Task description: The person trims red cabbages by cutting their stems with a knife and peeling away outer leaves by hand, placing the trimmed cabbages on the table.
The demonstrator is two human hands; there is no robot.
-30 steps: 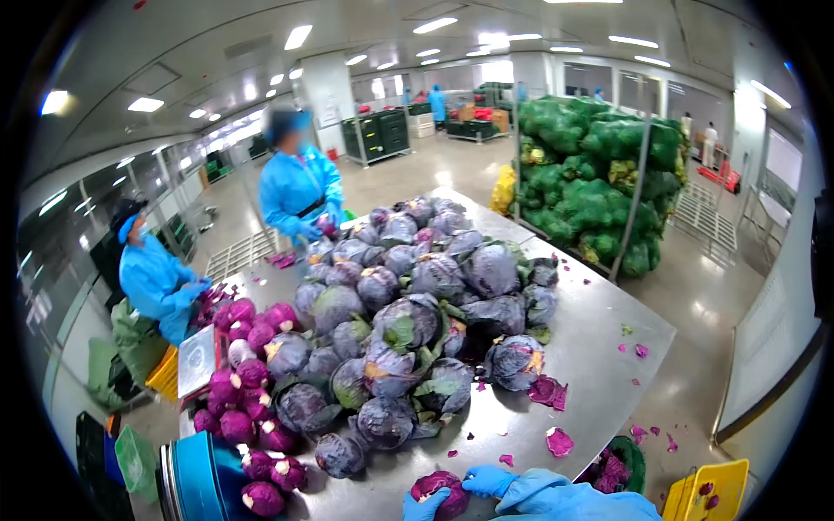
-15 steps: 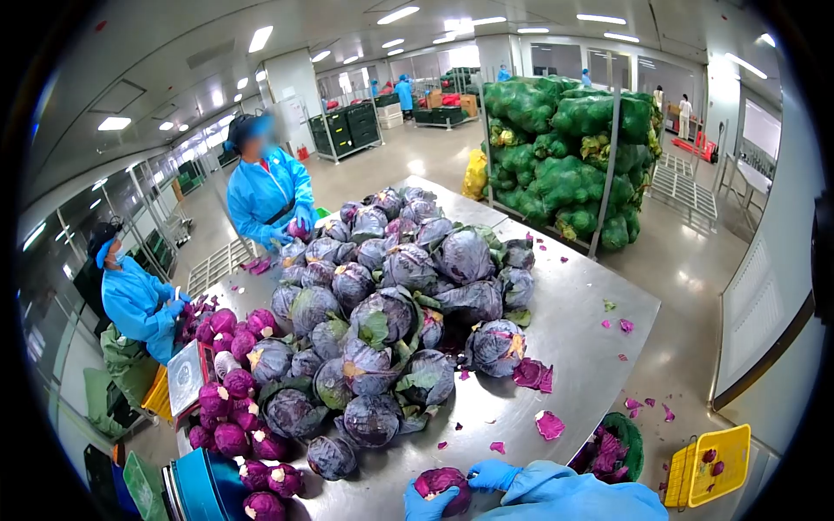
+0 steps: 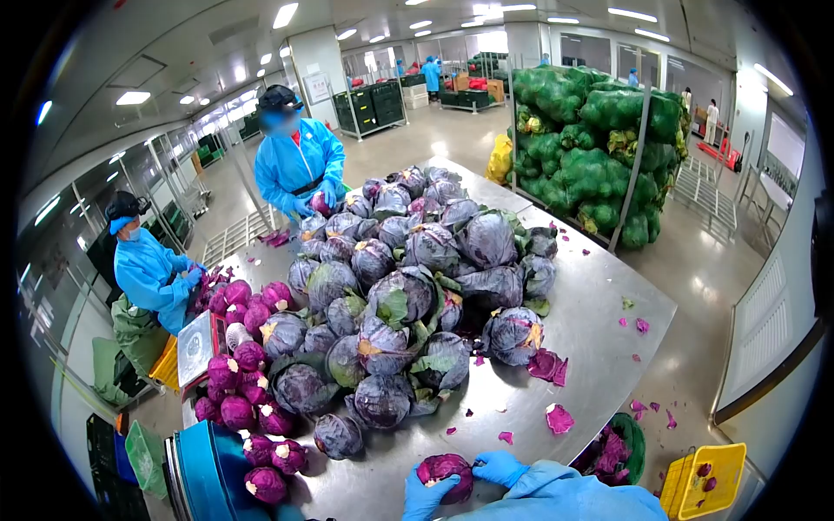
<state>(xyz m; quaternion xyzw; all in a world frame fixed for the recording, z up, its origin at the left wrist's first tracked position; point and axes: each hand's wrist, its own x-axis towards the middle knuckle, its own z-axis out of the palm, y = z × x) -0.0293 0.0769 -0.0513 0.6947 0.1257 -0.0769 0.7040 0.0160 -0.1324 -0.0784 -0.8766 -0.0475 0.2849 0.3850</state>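
Observation:
A peeled-looking red cabbage rests at the front edge of the steel table. My left hand, in a blue glove, is wrapped around its near left side. At the cabbage's right edge, my gloved right hand has its fingers drawn together; whether they pinch a leaf or a tool cannot be made out. Beyond lies a large heap of red cabbages with dull outer leaves. Bright purple trimmed cabbages are gathered to the left of it.
A scale and a blue container stand left. Loose leaves lie on the table. At right are a green leaf bin and yellow basket. Two co-workers stand opposite and left, beyond them netted sacks.
The camera view has shifted, so the scene sits further right. My left hand keeps hold of the cabbage, and my right hand has moved slightly up beside it. The co-worker opposite has raised their head.

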